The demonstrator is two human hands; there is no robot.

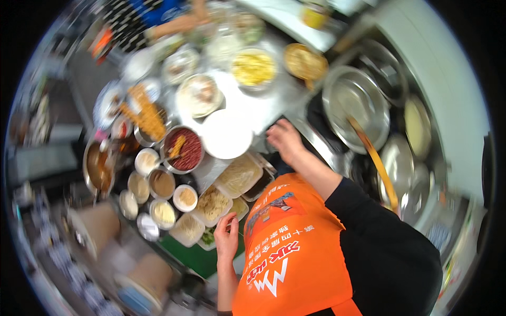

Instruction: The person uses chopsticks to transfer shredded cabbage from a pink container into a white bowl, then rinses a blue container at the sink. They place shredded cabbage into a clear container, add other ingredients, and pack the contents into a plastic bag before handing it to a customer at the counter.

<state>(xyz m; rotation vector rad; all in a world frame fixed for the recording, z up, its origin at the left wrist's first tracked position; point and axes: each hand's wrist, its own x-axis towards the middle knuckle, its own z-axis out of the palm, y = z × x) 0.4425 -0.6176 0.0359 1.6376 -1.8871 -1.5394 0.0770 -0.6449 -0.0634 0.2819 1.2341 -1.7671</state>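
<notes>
My right hand [285,141] reaches over the near edge of the steel counter, its fingers apart and a little bent, and nothing shows in it. A round white plate or bowl [227,134] lies to its left. Low in front of the orange apron is my left hand [227,236], fingers loosely curled, with no held object visible. It is close to plastic tubs of shredded food [212,204] and of pale strips [240,173]. Further left, a steel bowl of dark red food [185,151] holds a yellow-handled utensil.
Several small seasoning bowls [162,182] stand at the left. A large steel basin [354,106] with a wooden-handled tool [373,156] is at the right. A bowl of yellow food [253,68] stands at the back, where another person's arm [178,25] shows.
</notes>
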